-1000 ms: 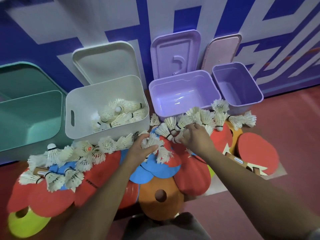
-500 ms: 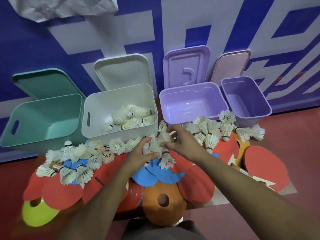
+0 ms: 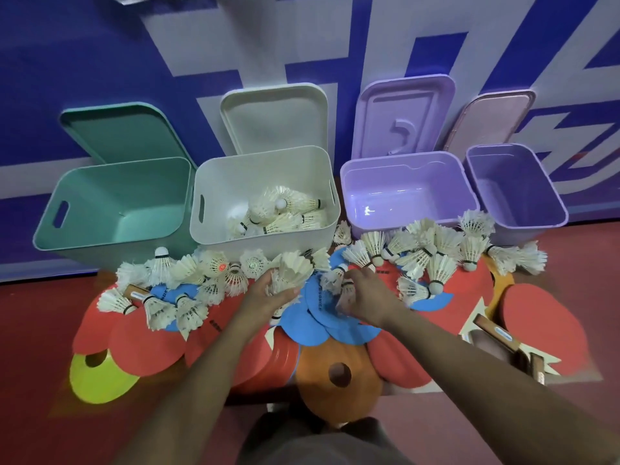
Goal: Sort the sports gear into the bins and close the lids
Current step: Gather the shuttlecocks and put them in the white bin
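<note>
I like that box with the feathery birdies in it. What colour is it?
The bin holding the shuttlecocks is white, seen clearly in the head view.

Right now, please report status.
Left hand holds white feather shuttlecocks; right hand gathering more. White plastic bin partly filled, lids open. Nothing blocking.

We had only one view, a wide-angle camera worn on the person's head, and it looked forward and steeply down over both forearms to the floor (image 3: pixel 587 263) in front of a blue and white wall (image 3: pixel 100 62). It sat close: the left hand (image 3: pixel 268 297) and right hand (image 3: pixel 365 297) fell near the middle of the frame, the row of open bins, from the green bin (image 3: pixel 100 243) to the small purple bin (image 3: pixel 536 223), ran across above them, and the person's dark clothing filled the bottom edge. The lens bent straight lines at the borders, so the wall stripes and the outer bins leaned outward, and with no second view nothing was shared.
</note>
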`<state>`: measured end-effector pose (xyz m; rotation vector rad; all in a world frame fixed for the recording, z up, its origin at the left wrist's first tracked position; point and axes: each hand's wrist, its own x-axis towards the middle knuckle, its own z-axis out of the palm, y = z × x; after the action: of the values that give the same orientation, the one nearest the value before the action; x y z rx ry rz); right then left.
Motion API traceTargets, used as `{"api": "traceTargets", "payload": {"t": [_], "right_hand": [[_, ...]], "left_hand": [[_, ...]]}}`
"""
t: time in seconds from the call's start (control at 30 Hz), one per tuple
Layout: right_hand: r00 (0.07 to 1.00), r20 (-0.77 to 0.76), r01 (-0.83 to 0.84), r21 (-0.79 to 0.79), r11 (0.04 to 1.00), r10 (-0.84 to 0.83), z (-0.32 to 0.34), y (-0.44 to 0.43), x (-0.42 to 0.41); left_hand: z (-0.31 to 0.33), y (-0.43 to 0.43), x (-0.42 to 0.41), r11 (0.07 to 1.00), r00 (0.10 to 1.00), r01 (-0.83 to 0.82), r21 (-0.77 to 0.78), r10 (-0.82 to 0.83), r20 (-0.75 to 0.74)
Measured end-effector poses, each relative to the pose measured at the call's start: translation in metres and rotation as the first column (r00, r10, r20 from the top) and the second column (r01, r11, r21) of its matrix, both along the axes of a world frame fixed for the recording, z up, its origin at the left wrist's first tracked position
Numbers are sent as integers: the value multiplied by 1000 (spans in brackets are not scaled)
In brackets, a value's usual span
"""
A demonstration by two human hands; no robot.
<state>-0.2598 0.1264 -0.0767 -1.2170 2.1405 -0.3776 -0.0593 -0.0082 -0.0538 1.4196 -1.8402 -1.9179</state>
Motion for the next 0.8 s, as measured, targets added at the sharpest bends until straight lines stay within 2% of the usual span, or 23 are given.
{"api": "traceTargets", "payload": {"t": [0.07,0.2,0.27,0.33,0.4,0.5,0.63,0.8], "right_hand": [[988,-146,-36,71,997,46,-20,5,3],[964,-267,36,70,997,-16,-34,7,8],[940,-331,106,39,994,-87,-29,6,8],[923,-332,190,-48,981,-195,-18,5,5],[925,-246,252,-172,952,-289,2,2,3],[920,8,369,-348,862,-391,45,-9,-2],[860,309,504,-398,767,-405,96,-44,2],[853,357,507,-397,765,-380,126,-93,27]], "left_hand": [[-4,-5,5,1000,1000,21,11,-21,-4],[-1,-10,2,997,996,77,10,-77,-44],[-2,-14,2,995,994,101,4,-101,-48],[1,-20,2,991,991,130,-18,-131,-41],[0,-26,3,983,984,176,-44,-177,-35],[6,-36,2,970,975,218,-105,-221,-16],[30,-53,3,948,960,269,-170,-279,-37],[57,-86,12,917,937,313,-246,-341,-78]]}}
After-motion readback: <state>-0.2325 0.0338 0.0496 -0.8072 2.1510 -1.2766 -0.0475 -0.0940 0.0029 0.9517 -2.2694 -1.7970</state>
